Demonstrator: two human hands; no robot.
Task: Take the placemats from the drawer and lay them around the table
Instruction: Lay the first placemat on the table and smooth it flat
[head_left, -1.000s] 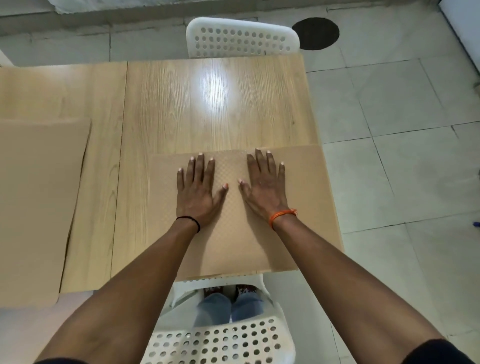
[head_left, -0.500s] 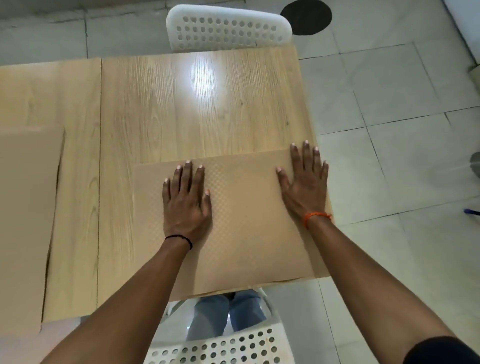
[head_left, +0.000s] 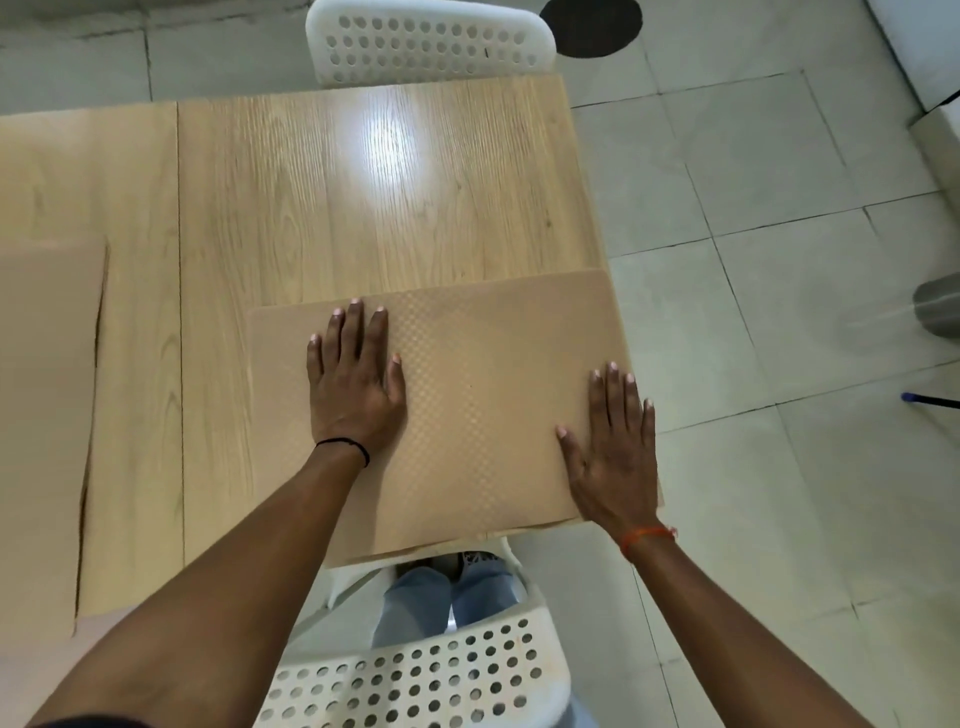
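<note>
Tan mat (head_left: 467, 384) flat at table's (head_left: 363, 208) near right corner, pressed by left hand (head_left: 356, 384), fingers straight; right hand (head_left: 613, 452), also flat, slid nearer along right edge since earlier.

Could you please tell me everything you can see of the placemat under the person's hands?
The placemat is a tan rectangular sheet with a fine checkered texture, seemingly thin and flexible. It lies flat at the right near corner of the wooden table, its right and near edges slightly overhanging. The left hand rests flat on its left half; the right hand rests flat at its right edge.
</note>
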